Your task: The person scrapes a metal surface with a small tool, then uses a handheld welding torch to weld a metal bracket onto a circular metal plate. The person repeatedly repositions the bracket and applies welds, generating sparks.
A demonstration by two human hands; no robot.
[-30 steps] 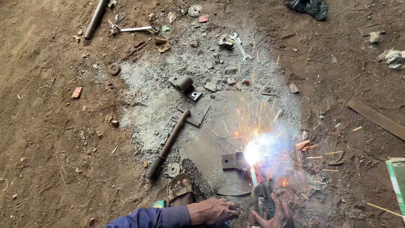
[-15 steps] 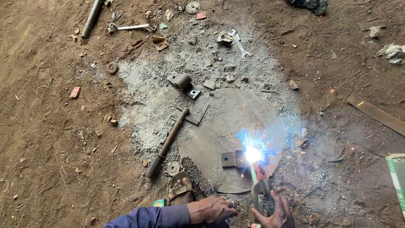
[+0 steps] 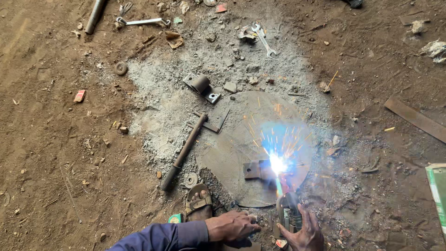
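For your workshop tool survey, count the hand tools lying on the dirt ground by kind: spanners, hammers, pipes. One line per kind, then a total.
Spanners: 2, a long spanner and a short spanner
Hammers: 1, the hammer
Pipes: 1, the pipe
Total: 4

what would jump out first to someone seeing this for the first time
The blue-white welding arc with orange sparks, on a small metal block on the round plate, right of centre. Just below it, the right hand grips the electrode holder, while the left hand rests on the ground beside a sandalled foot. A hammer lies left of the plate in grey ash, with spanners further up.
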